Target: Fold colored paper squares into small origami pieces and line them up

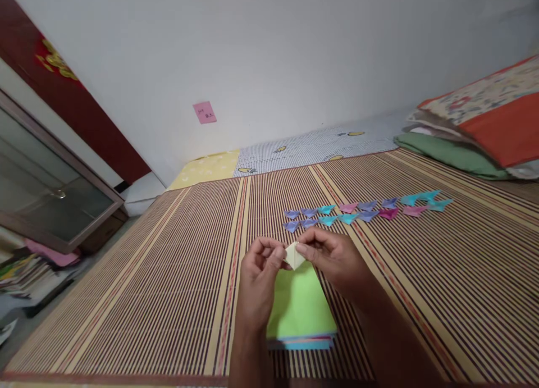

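Observation:
Between my two hands is a small piece of folded pale yellow paper (295, 257), diamond-shaped with a crease down its middle. My left hand (261, 273) pinches its left corner between thumb and fingers. On the opposite side, my right hand (337, 259) grips the right edge the same way. Just below the hands lies a stack of coloured paper (301, 309), bright green on top, with blue and pink edges showing at the near side. Beyond them, two rows of folded paper boats (347, 218) in purple, turquoise and pink stretch to the right.
Everything rests on a striped bamboo mat (181, 287). Folded bedding (463, 146) and an orange-and-floral pillow (501, 118) are piled at the far right. A white wall with a pink note (204, 112) stands behind. At left are a glass-panelled door (50, 180) and stacked papers (29, 275).

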The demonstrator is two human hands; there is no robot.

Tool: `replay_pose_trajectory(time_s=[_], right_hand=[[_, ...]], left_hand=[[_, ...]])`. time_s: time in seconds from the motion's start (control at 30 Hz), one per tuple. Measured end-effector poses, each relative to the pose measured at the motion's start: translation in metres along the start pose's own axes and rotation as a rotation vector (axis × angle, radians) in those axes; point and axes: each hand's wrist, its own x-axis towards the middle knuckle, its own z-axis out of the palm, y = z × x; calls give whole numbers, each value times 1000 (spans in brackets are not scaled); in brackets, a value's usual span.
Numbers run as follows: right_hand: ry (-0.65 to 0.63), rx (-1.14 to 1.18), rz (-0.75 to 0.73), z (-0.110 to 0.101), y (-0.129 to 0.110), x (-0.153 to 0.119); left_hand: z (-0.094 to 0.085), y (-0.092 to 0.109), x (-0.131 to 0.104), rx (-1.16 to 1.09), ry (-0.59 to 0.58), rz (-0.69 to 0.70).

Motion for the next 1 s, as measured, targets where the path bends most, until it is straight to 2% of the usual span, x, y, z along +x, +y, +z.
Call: replay_pose_trajectory(time_s=[0.1, 0.2, 0.37, 0.57, 0.77, 1.0], right_hand=[[27, 29, 20, 4, 2, 0], [107, 21, -59, 8, 1, 1], [62, -106, -122, 8, -4, -1], [95, -246, -285, 10, -6, -2], [-26, -332, -398, 9, -9, -2], [66, -396, -543, 14, -8, 1]], left_hand=[[2, 0, 0, 16, -7, 63], [4, -3, 2, -9, 85, 117], [5, -5, 4, -45, 227, 129], [4, -5, 5, -25, 239, 166], [-1, -10, 5, -13, 277, 219], [3, -14, 6, -90, 283, 235]])
